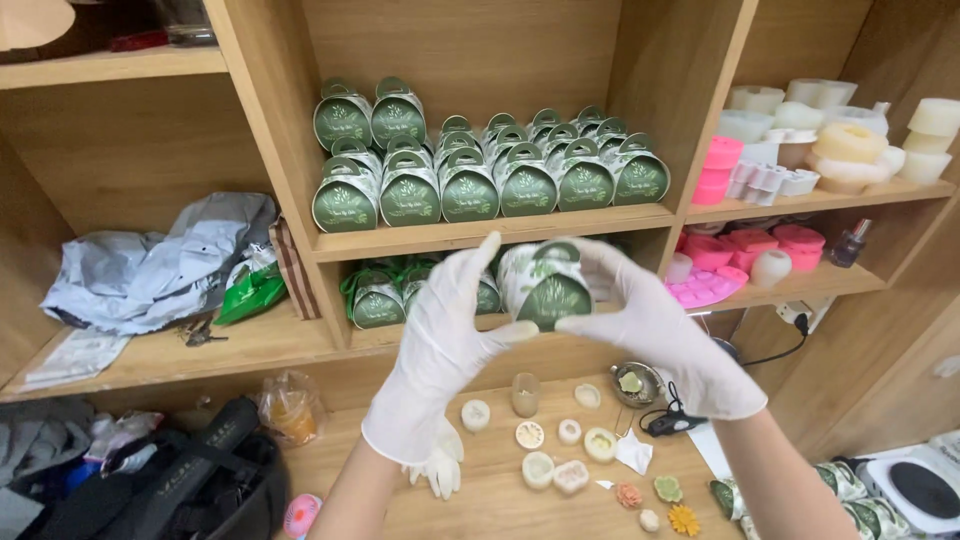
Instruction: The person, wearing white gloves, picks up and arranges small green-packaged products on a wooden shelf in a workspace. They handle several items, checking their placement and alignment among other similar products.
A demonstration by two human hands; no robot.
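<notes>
Wooden shelving unit (270,150) across the whole background, divided into bays. Grey plastic wrapping (160,265) crumpled in the left bay, a green packet (250,293) beside it. Rows of green gift boxes (470,185) on the centre shelf, packed close, two stacked higher at the left; more of the same on the shelf below (378,300), partly hidden. Pink and white moulds (760,250) stacked in the right bays. Black bag (180,480) at lower left. Wooden tabletop (500,480) underneath, scattered with small pale moulded pieces (555,450) — round and flower-shaped, possibly soaps or wax, too small to tell.

Left hand (445,340) and right hand (650,325), both in white gloves, raised in front of the middle shelves. Green-and-white gift box (548,285) gripped between them — right fingers curled over its top and right side, left thumb and fingertips pressing its left edge. Box held in the air, well above the tabletop, level with the lower shelf.
</notes>
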